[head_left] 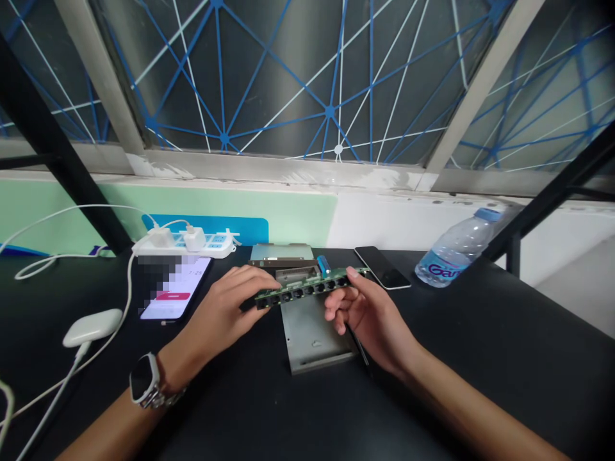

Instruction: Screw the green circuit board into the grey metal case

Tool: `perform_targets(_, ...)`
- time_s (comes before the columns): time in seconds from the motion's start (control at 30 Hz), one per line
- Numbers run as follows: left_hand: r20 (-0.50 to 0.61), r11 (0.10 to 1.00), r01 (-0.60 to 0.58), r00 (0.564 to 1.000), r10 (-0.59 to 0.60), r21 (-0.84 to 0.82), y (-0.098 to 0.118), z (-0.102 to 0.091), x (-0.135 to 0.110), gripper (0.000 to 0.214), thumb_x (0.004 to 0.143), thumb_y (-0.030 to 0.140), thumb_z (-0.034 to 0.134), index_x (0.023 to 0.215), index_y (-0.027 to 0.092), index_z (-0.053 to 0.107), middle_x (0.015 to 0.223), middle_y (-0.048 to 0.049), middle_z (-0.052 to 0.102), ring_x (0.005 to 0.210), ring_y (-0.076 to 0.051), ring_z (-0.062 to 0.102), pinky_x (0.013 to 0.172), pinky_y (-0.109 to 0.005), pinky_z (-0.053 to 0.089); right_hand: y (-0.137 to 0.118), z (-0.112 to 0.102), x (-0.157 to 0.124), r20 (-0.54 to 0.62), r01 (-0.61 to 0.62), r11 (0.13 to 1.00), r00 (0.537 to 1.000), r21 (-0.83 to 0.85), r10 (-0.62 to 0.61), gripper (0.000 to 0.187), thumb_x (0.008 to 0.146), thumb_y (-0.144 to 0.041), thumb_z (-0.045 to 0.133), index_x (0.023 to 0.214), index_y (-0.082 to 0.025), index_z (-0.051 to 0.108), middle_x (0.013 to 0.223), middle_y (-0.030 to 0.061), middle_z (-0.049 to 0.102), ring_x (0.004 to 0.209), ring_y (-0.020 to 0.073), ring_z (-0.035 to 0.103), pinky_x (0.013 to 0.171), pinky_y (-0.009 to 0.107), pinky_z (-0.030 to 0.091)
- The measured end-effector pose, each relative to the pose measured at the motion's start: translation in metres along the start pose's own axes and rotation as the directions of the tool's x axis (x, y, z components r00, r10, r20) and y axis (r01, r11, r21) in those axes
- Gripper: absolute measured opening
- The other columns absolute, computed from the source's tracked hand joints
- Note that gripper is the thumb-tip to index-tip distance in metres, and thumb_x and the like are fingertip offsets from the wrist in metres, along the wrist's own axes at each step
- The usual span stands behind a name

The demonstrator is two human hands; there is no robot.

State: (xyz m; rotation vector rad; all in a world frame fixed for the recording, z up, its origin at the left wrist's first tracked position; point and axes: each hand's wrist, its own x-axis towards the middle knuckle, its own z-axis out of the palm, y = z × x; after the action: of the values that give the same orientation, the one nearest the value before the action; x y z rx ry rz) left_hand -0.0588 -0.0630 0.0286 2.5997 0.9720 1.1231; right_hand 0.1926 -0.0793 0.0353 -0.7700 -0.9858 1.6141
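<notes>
Both my hands hold the green circuit board point(307, 289) above the table point(480, 333) middle: my left hand point(225, 314) grips its left end, my right hand point(368, 314) pinches its right end. Grey metal tray point(314, 333) lies right under it. Lit phone point(175, 288) and power strip point(185, 243) toward back-left edge, dark phone point(383, 267) and water bottle point(456, 250) back-right. Right hand maybe also holds a thin tool, hard to tell.

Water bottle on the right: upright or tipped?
Tipped. The water bottle lies on its side on the black table, blue cap pointing up-right toward the wall, label sideways. Neither hand touches it.
</notes>
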Motion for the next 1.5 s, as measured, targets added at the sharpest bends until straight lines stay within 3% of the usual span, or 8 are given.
perform_targets(0.43,0.013,0.986,0.014,1.0,-0.013,-0.165,0.005,-0.001,0.001,0.018,0.086,0.014,0.061,0.101,0.022,0.064,0.098,-0.0074,0.066,0.094,-0.021,0.061,0.084,-0.036,0.048,0.001,0.003,-0.004,0.018,0.005,1.0,1.0,-0.018,-0.004,0.037,0.087,-0.041,0.064,0.064,-0.013,0.068,0.064,0.0068,0.068,0.051,0.0121,0.058,0.044,0.021,0.043)
perform_targets(0.63,0.237,0.952,0.162,0.966,-0.1,-0.259,0.015,-0.012,0.0,0.082,0.066,0.033,0.08,0.14,0.024,0.046,0.142,-0.0147,0.047,0.128,-0.035,0.045,0.107,-0.051,0.036,-0.003,0.001,-0.003,-0.022,-0.008,0.995,1.0,0.101,0.01,0.03,0.084,-0.039,0.063,0.063,-0.018,0.06,0.053,-0.0005,0.054,0.05,0.0154,0.058,0.044,0.026,0.046)
perform_targets(0.73,0.311,0.841,0.292,0.937,-0.157,-0.456,0.016,-0.012,-0.002,0.068,0.081,0.04,0.064,0.144,0.026,0.043,0.141,-0.0139,0.049,0.125,-0.034,0.048,0.104,-0.05,0.039,-0.005,0.0,-0.002,-0.044,-0.029,0.994,0.998,0.103,0.034,0.03,0.08,-0.042,0.064,0.062,-0.019,0.056,0.051,-0.0026,0.049,0.046,0.0135,0.054,0.044,0.026,0.047)
perform_targets(0.83,0.356,0.669,0.415,0.905,-0.233,-0.617,0.015,-0.005,0.0,0.056,0.086,0.046,0.053,0.137,0.023,0.051,0.113,-0.0115,0.065,0.098,-0.028,0.061,0.086,-0.041,0.05,-0.005,-0.002,-0.001,-0.078,-0.027,0.995,0.996,0.096,0.035,0.031,0.077,-0.044,0.067,0.063,-0.02,0.051,0.05,-0.0056,0.044,0.042,0.0124,0.051,0.043,0.026,0.047)
perform_targets(0.97,0.46,0.534,0.613,0.79,-0.406,-0.582,0.017,0.007,0.006,0.038,0.092,0.042,0.049,0.12,0.021,0.063,0.076,-0.0037,0.064,0.063,-0.015,0.057,0.057,-0.026,0.049,-0.001,-0.003,0.0,-0.04,-0.01,0.999,0.999,0.032,0.012,0.035,0.078,-0.046,0.069,0.066,-0.021,0.047,0.052,-0.007,0.042,0.042,0.0121,0.053,0.04,0.024,0.044)
perform_targets(1.07,0.52,0.478,0.663,0.748,-0.412,-0.576,0.017,0.01,0.007,0.032,0.091,0.042,0.054,0.11,0.018,0.066,0.067,-0.0001,0.06,0.048,-0.01,0.049,0.043,-0.019,0.041,0.002,-0.004,0.001,0.01,0.046,0.998,0.999,-0.04,-0.046,0.036,0.083,-0.045,0.069,0.068,-0.021,0.047,0.055,-0.0077,0.041,0.041,0.0095,0.052,0.038,0.021,0.042)
perform_targets(1.33,0.426,0.383,0.603,0.783,-0.453,-0.7,0.017,0.015,0.005,0.025,0.089,0.042,0.059,0.098,0.018,0.057,0.068,0.0016,0.058,0.052,-0.011,0.055,0.05,-0.024,0.052,0.002,-0.006,0.004,0.101,0.013,0.996,0.995,-0.083,-0.004,0.02,0.085,-0.034,0.07,0.094,-0.02,0.058,0.072,-0.0033,0.055,0.053,0.0082,0.052,0.044,0.02,0.047)
perform_targets(1.5,0.359,0.433,0.571,0.801,-0.478,-0.697,0.019,0.017,0.007,0.021,0.087,0.039,0.063,0.091,0.019,0.057,0.068,0.0036,0.053,0.056,-0.01,0.054,0.054,-0.024,0.05,0.003,-0.011,0.009,0.05,0.045,0.975,0.998,-0.216,-0.035,0.021,0.083,-0.036,0.072,0.082,-0.017,0.063,0.075,-0.0001,0.059,0.059,0.0097,0.054,0.051,0.023,0.049)
